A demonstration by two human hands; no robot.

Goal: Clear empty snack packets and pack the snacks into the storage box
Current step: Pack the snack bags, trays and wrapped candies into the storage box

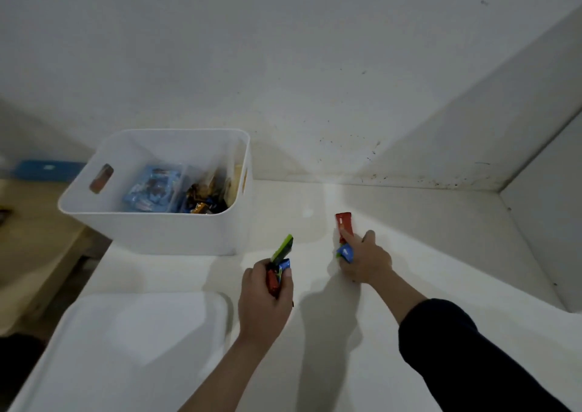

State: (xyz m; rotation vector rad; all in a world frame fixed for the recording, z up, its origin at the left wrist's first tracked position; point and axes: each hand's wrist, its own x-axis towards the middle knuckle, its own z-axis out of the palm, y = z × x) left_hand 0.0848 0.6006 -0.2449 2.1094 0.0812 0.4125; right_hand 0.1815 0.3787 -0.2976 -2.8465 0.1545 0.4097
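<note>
The white storage box (pixel 163 222) stands at the counter's left edge against the wall, packets already inside, and bare countertop (pixel 425 238) runs from its right side to the corner. Just in front of the box, the left hand (pixel 266 301) clamps a bunch of snack packets (pixel 280 263). To the box's right the right hand (pixel 365 259) presses a red packet (pixel 344 222) with a straight forefinger, its other fingers curled on a blue packet (pixel 345 252); the white lid (pixel 135 348) lies nearer, by the counter's front-left edge.

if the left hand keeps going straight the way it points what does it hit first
Probably the near wall of the white storage box: the left hand, gripping snack packets, points up toward it. Depth is unclear.
</note>
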